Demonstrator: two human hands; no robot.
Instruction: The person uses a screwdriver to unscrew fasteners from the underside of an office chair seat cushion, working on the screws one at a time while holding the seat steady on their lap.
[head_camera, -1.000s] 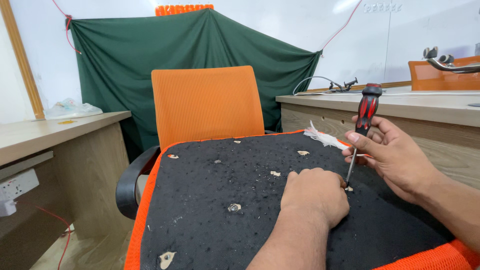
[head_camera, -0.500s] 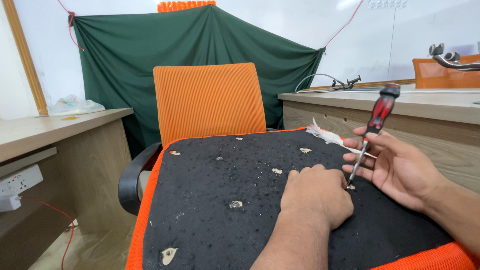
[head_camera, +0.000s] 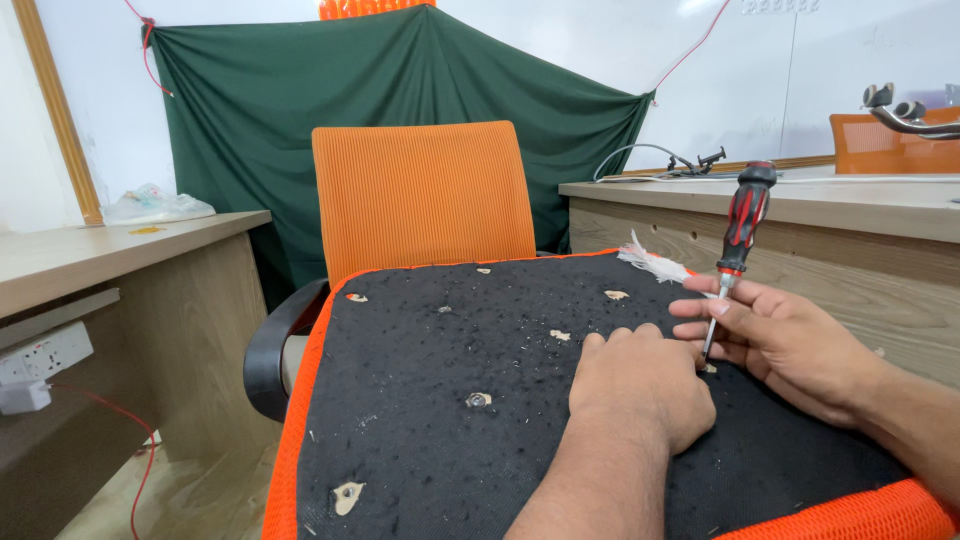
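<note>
In the head view, the right hand (head_camera: 790, 345) held a red-and-black screwdriver (head_camera: 737, 245) upright, fingers closed loosely on its shaft, tip down at the black seat underside (head_camera: 450, 350). The left hand (head_camera: 640, 385) lay curled beside that tip, apparently steadying a screw hidden beneath it. Driving seemed underway; next called for keeping the tip seated.
</note>
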